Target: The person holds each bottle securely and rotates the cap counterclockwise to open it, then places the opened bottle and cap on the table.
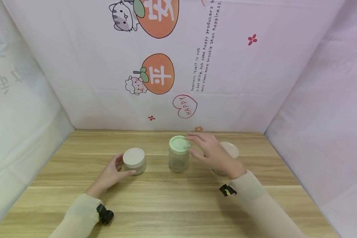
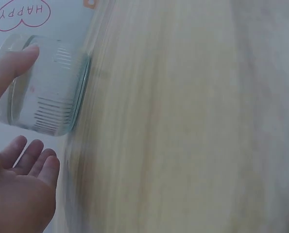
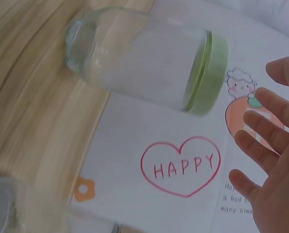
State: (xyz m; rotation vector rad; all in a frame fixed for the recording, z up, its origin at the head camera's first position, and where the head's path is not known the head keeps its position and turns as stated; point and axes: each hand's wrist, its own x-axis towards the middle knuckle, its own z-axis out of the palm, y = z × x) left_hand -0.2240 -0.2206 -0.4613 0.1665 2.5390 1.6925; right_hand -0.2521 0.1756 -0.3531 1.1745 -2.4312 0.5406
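Note:
A short clear glass jar with an off-white lid (image 1: 134, 156) stands upright at the left of the table. My left hand (image 1: 112, 172) is beside it, the thumb along its front and the fingers at its left side. In the left wrist view, the thumb overlaps the jar (image 2: 54, 92), while the loosely bent fingers (image 2: 30, 158) are apart from it. A taller glass jar with a pale green lid (image 1: 179, 162) stands in the middle. Spread beside that lid, my right hand (image 1: 214, 152) holds nothing; the right wrist view shows its fingers off the green-lidded jar (image 3: 139, 58).
A third jar with a pale lid (image 1: 231, 149) stands at the right, partly hidden behind my right hand and wrist. White printed cloth (image 1: 226, 99) rises behind the wooden table (image 1: 154, 205) and along both sides.

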